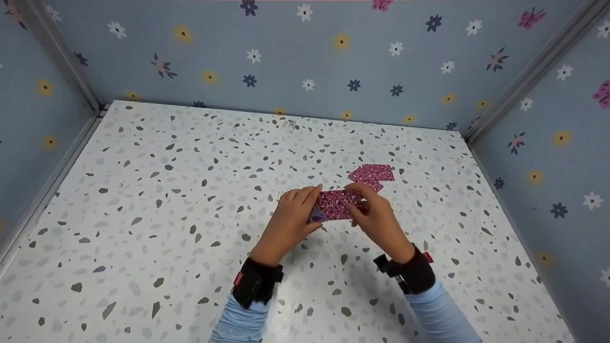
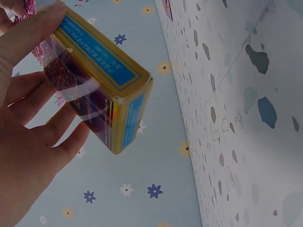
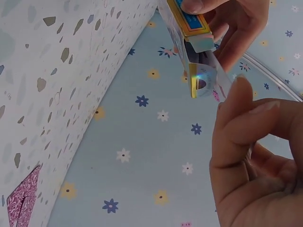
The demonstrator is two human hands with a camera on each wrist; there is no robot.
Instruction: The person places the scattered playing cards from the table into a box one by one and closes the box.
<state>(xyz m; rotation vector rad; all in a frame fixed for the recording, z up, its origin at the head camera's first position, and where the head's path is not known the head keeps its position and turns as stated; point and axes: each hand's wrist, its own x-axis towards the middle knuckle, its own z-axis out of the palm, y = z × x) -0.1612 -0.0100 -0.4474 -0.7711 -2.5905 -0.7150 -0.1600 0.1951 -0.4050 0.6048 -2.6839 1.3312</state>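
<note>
My left hand [image 1: 289, 219] grips a small playing-card box [image 2: 97, 66], yellow-edged with blue label panels and a dark purple picture face. In the right wrist view the end flap [image 3: 202, 44] of the box stands open. A pink-and-white patterned playing card [image 1: 334, 205] reaches from the box toward my right hand [image 1: 383, 221]. My right thumb and fingers pinch its far end; whether it is one card or a stack, I cannot tell. Just beyond the right hand, more pink patterned cards [image 1: 374, 172] lie overlapping on the table.
The white speckled table [image 1: 143, 214] spreads out around both hands. Blue flower-patterned panels [image 1: 281, 57] enclose it at the back and both sides, with grey metal posts [image 1: 533, 71] at the corners. Black straps [image 1: 419, 271] wrap both wrists over light blue sleeves.
</note>
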